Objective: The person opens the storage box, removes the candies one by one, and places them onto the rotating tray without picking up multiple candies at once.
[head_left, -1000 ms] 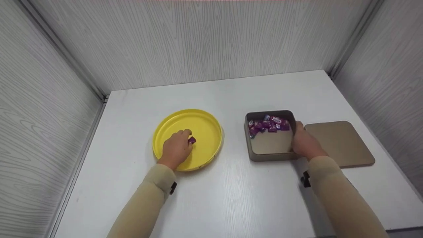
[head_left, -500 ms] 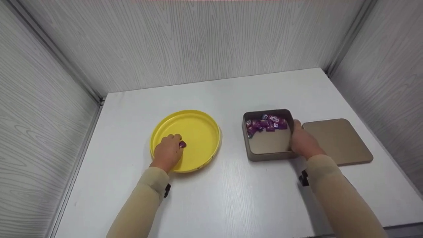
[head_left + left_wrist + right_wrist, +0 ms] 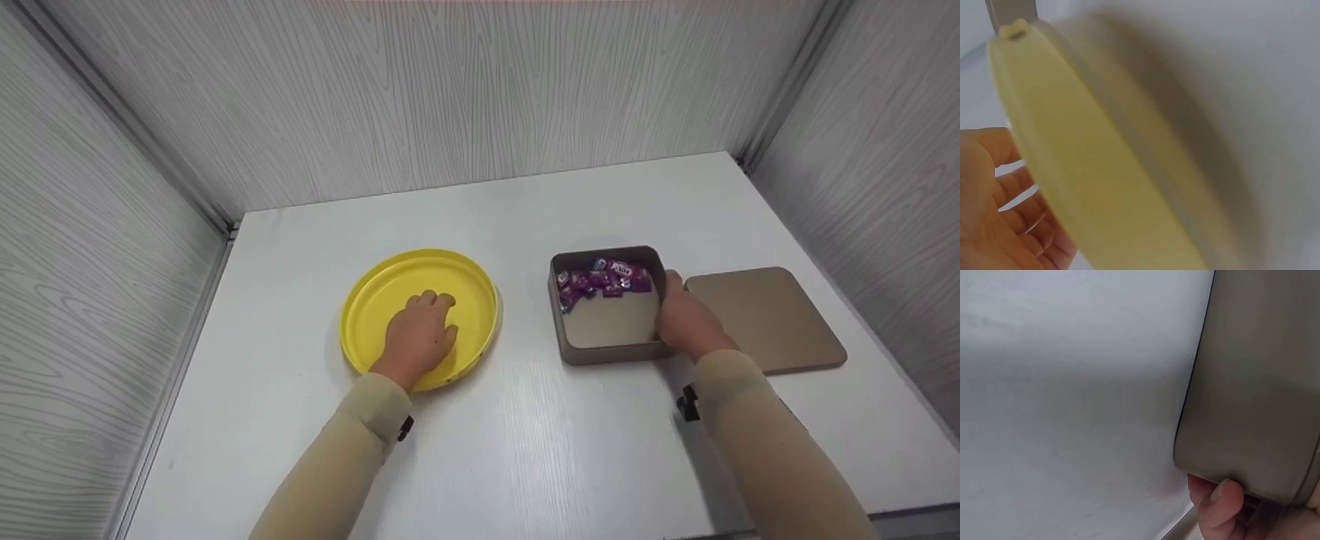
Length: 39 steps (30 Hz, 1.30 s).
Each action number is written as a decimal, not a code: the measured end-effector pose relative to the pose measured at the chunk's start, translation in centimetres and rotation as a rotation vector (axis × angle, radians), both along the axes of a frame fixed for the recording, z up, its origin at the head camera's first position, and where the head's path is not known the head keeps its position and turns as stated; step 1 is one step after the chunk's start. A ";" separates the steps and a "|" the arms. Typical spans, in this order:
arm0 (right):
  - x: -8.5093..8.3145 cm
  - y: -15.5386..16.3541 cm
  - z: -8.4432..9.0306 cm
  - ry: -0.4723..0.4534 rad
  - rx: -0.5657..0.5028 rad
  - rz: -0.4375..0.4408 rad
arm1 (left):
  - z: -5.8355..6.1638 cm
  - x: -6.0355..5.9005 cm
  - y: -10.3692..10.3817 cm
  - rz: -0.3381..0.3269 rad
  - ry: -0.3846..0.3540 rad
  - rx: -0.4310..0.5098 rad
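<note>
My left hand [image 3: 421, 334] is over a shallow round yellow tray [image 3: 405, 276] in the head view, its fingers loosely bent and spread. In the left wrist view the palm [image 3: 985, 216] faces the camera, and the tray's side [image 3: 1089, 169] hides the fingertips. No candy shows in that hand or on the visible part of the tray. To the right, my right hand [image 3: 694, 326] grips the side wall of a square bronze-coloured tin [image 3: 611, 354]. Several purple wrapped candies [image 3: 600, 280] lie along the back and left inside it. In the right wrist view, fingertips [image 3: 1224, 500] press the tin's end.
The tin's flat square lid [image 3: 772, 319] lies on the white table [image 3: 487, 450] right of the tin, partly behind the right hand. Pale wood-grain panels [image 3: 480, 97] enclose the table at the back and both sides.
A purple candy showed at my left fingertips earlier; now it is out of sight. The left hand drew back left, then moved right with fingers spread. The right hand keeps its grip on the tin.
</note>
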State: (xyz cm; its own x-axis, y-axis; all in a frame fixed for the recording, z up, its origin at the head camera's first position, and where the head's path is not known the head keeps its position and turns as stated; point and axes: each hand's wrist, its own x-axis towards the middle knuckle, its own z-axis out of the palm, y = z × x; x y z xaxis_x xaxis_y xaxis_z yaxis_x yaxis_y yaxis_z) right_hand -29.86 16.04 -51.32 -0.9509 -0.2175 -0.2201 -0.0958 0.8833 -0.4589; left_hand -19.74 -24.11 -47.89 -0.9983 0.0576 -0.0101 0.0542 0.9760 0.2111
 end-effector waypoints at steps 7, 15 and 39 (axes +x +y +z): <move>0.1 0.5 0.2 -0.006 0.000 -0.022 | 0.9 -1.4 4.7 -0.118 0.053 -0.029; 0.4 1.3 -0.2 -0.022 0.001 -0.044 | 1.5 -3.9 10.3 -0.240 0.081 -0.060; 0.1 -0.4 0.2 -0.016 -0.011 -0.061 | -1.8 -9.6 19.2 -0.251 -0.028 -0.327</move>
